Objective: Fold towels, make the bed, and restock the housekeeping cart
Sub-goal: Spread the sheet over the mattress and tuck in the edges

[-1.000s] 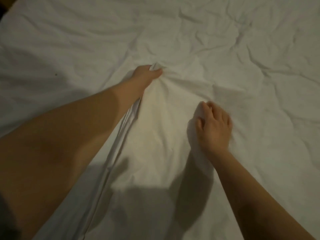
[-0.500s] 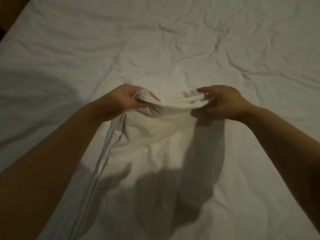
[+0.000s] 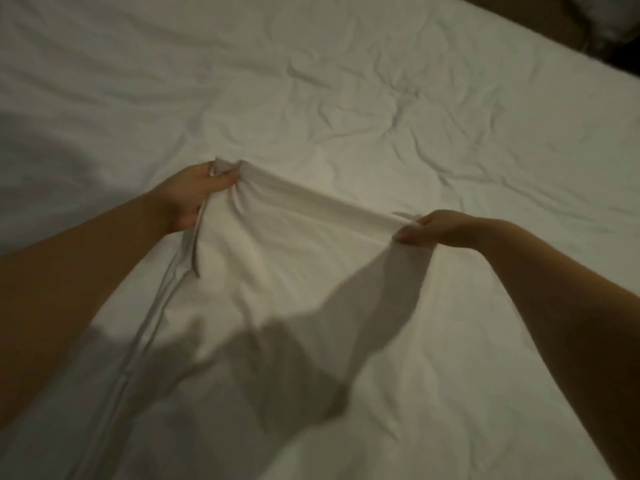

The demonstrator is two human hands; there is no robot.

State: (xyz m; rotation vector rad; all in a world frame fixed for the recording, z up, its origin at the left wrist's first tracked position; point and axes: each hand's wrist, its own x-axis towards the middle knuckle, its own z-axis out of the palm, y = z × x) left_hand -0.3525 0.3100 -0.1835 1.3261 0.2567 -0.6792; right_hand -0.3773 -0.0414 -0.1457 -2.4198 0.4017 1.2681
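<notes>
- Sheet (image 3: 311,244) lies on the bed (image 3: 381,81), its far edge lifted and stretched between both hands
- Left hand (image 3: 194,192) grips a bunched corner; right hand (image 3: 436,228) only pinches the edge with thumb and fingertips
- A hard tug could slip the edge from that light pinch, leaving it crooked
- Half a second ago the hands were close, cloth bunched; now they are wide apart, edge taut

Both arms outstretched; left hand (image 3: 194,192) fingers curled, gripping; right hand (image 3: 440,228) pinching, wrist bent; hands apart.
</notes>
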